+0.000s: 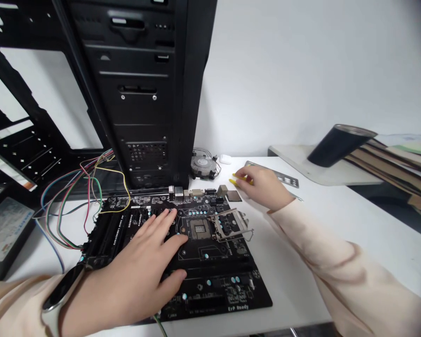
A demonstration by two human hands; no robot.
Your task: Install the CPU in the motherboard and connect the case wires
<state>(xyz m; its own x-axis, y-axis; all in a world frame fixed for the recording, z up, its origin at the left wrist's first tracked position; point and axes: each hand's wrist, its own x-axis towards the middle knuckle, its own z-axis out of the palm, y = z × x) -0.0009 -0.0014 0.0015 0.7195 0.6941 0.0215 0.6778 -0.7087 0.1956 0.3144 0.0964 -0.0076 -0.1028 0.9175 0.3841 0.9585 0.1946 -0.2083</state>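
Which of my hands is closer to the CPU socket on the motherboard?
Left. Your left hand is spread over the motherboard, just beside the CPU socket; your right hand is farther off, past the motherboard's edge, holding a yellow tool.

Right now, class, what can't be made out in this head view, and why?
Head view, all four:
Motherboard, in part: covered by the left hand.
Yellow tool, held part: hidden by the right hand.
Black case, upper part: cut off by the top edge.
Pale label, print: too small and blurred.
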